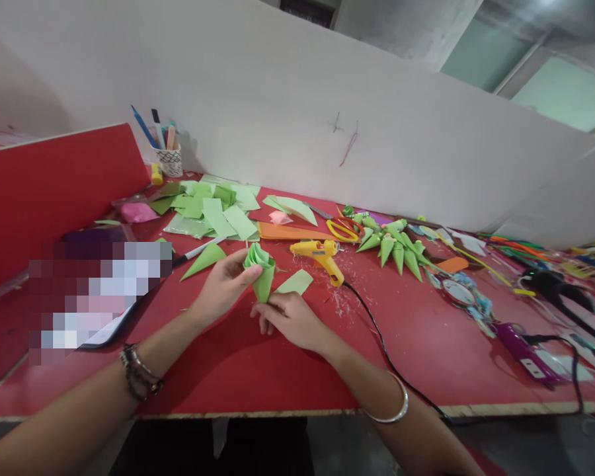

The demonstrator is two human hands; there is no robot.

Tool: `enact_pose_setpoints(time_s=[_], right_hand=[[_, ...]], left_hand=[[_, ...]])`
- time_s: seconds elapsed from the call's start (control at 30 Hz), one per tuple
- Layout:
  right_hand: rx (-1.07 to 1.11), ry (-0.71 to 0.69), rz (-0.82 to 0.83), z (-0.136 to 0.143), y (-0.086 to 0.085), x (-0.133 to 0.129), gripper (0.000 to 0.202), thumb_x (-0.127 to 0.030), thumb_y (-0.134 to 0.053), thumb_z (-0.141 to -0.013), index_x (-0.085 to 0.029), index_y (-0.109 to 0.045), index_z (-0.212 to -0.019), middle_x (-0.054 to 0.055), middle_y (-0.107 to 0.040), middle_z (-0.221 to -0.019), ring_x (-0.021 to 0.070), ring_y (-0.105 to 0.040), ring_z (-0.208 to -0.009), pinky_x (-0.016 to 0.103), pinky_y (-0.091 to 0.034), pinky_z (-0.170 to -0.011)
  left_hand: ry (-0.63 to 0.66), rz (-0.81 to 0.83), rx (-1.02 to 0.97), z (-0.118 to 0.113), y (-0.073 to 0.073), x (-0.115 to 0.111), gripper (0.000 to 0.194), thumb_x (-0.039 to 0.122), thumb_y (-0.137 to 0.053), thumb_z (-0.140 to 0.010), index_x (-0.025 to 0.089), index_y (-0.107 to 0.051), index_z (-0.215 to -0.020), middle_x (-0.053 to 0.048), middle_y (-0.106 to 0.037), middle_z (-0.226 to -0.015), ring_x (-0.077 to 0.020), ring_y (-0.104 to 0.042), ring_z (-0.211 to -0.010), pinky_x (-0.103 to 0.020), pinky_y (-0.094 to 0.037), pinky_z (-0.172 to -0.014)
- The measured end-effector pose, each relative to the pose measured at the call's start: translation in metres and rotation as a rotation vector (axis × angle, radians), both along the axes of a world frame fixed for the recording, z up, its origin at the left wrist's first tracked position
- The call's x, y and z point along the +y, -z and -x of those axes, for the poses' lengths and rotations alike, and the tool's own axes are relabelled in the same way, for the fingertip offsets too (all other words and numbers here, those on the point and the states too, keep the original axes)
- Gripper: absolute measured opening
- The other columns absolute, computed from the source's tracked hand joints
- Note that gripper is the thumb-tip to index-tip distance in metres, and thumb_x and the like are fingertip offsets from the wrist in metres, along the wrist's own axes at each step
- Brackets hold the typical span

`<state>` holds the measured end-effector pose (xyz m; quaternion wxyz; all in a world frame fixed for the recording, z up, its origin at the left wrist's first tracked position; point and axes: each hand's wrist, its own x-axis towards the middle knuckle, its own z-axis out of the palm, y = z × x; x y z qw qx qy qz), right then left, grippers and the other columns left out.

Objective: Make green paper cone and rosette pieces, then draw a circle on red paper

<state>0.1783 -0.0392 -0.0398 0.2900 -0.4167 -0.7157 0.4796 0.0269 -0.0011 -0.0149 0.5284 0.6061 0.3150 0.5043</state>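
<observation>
A green paper cone (264, 285) stands tip down between my hands, with curled layers of paper at its open top. My left hand (227, 281) is closed round its upper part, thumb against the rim. Lower down, the fingers of my right hand (288, 316) pinch the narrow tip. Just behind my right hand lies a pale green paper strip (297, 283). A yellow glue gun (322, 253) rests on the table to the right of the cone. Left of my left hand lies another green paper cone (203, 261).
Green paper pieces (223, 215) are heaped at the back left, near a pen cup (168, 160). Scissors (344, 229) and a cluster of green cones (391, 244) lie behind the glue gun. A black cord (377, 330) runs to the front edge. A purple power strip (528, 357) sits at right.
</observation>
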Motion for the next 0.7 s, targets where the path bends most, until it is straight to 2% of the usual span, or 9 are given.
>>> enact_pose_setpoints(time_s=[0.13, 0.33, 0.5, 0.7], right_hand=[[-0.003, 0.004, -0.032, -0.0002, 0.0005, 0.0004, 0.024, -0.031, -0.047, -0.085, -0.014, -0.063, -0.077, -0.001, -0.056, -0.058, 0.0082, -0.054, -0.053, 0.019, -0.044, -0.055], [0.018, -0.019, -0.036, 0.0004, -0.0006, 0.0011, 0.027, -0.028, -0.042, -0.088, -0.014, -0.065, -0.083, -0.002, -0.055, -0.053, 0.0076, -0.052, -0.048, 0.019, -0.044, -0.053], [-0.005, -0.014, -0.03, -0.0001, -0.0004, 0.0015, 0.023, -0.025, -0.043, -0.087, -0.015, -0.063, -0.083, -0.002, -0.055, -0.054, 0.0075, -0.053, -0.05, 0.018, -0.044, -0.054], [0.019, -0.011, -0.012, -0.0006, 0.0018, 0.0015, 0.025, -0.027, -0.044, -0.087, -0.015, -0.064, -0.08, -0.002, -0.054, -0.053, 0.0069, -0.052, -0.048, 0.017, -0.043, -0.051]], left_hand=[[-0.006, 0.017, -0.047, 0.0, 0.0007, 0.0002, 0.036, 0.048, -0.065, -0.066, 0.016, -0.061, -0.08, -0.004, -0.066, -0.074, -0.0164, -0.06, -0.066, -0.027, -0.047, -0.062], [0.117, 0.019, 0.001, 0.0002, 0.0008, -0.0031, 0.039, 0.049, -0.065, -0.066, 0.016, -0.064, -0.087, -0.007, -0.068, -0.078, -0.0202, -0.062, -0.074, -0.031, -0.049, -0.069], [0.066, 0.044, 0.023, 0.0004, 0.002, -0.0037, 0.034, 0.047, -0.062, -0.069, 0.015, -0.065, -0.079, -0.005, -0.066, -0.069, -0.0179, -0.06, -0.063, -0.028, -0.049, -0.057], [0.079, 0.027, -0.024, 0.0001, 0.0008, -0.004, 0.033, 0.045, -0.063, -0.069, 0.016, -0.066, -0.083, -0.007, -0.07, -0.083, -0.0216, -0.063, -0.078, -0.033, -0.05, -0.073]])
